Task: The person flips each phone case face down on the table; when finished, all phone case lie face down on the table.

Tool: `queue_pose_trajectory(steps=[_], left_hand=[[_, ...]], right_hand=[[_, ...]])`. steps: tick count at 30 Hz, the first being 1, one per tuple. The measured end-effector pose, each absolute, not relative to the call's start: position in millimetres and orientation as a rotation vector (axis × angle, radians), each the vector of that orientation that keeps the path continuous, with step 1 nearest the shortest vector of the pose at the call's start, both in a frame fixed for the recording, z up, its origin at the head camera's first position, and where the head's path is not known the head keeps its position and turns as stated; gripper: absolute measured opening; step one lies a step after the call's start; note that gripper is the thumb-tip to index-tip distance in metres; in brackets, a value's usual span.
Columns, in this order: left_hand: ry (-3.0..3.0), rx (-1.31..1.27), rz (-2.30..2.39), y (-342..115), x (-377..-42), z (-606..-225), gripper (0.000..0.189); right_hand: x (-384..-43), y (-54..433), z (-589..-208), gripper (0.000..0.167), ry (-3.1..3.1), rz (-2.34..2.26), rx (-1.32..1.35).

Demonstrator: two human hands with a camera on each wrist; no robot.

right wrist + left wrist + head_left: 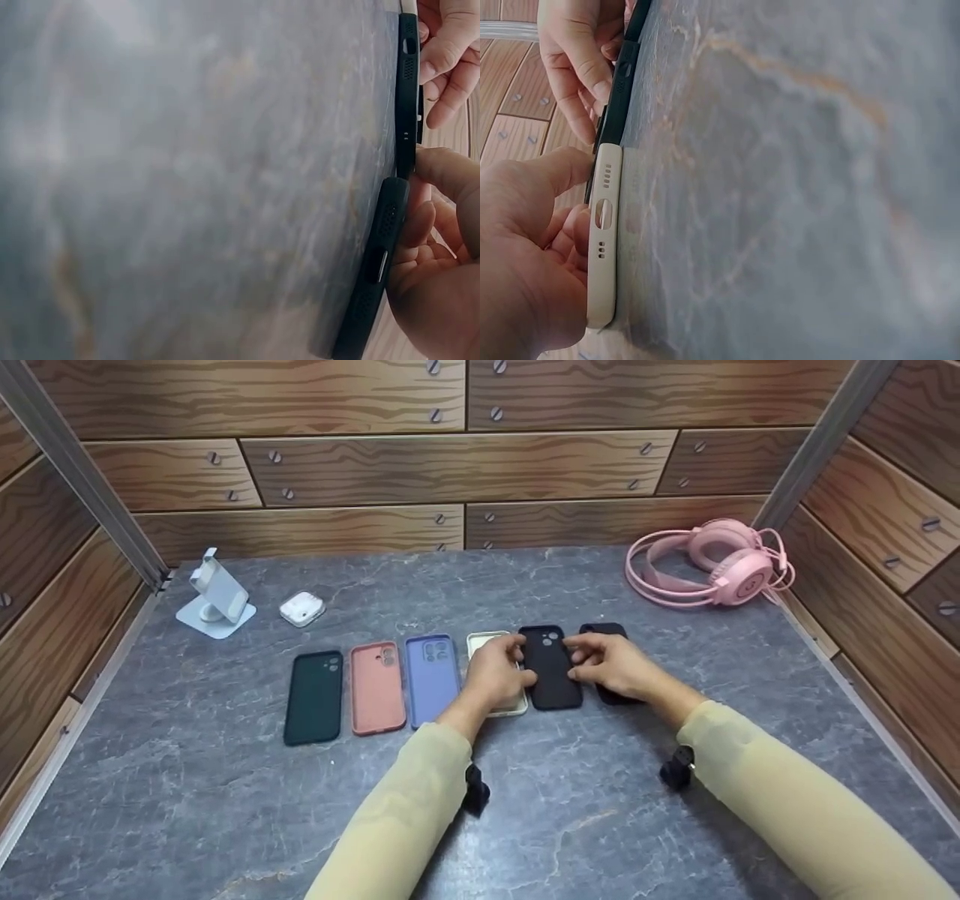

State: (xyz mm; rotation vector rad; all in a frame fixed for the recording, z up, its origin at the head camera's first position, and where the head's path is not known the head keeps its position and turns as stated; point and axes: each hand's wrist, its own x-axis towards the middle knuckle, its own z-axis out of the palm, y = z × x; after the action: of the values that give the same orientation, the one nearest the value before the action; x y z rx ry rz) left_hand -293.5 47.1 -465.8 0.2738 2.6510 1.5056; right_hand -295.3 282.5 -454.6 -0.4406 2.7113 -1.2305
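Observation:
A black phone case (553,679) lies on the grey marbled table between both hands, camera holes at its far end. My left hand (495,671) reaches over a cream phone case (602,277) and holds the black case's left edge with thumb and fingertips. At its right edge, my right hand (615,664) grips with thumb and forefinger. That hand partly hides a second black phone case (373,270) beneath it. In the left wrist view, the left thumb meets the black case's side just past the cream case's corner.
Blue (433,690), pink (378,694) and dark green (313,701) phone cases continue the row leftward. Behind them stand a white stand (221,596) and a small white box (302,608). Pink headphones (739,570) lie at the back right, near the wood-patterned walls (465,472).

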Motion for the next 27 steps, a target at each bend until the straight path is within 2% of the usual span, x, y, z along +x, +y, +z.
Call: queue_pose_trajectory(steps=[11,27], left_hand=[[2.623,0.213,1.563,47,-293,-459,0.058],[2.683,0.264,1.498,46,-293,-452,0.06]], right_hand=[[-296,282,-455,0.055,2.719,-1.213,-0.46],[-296,281,-456,0.054,2.746,-1.178,-0.471]])
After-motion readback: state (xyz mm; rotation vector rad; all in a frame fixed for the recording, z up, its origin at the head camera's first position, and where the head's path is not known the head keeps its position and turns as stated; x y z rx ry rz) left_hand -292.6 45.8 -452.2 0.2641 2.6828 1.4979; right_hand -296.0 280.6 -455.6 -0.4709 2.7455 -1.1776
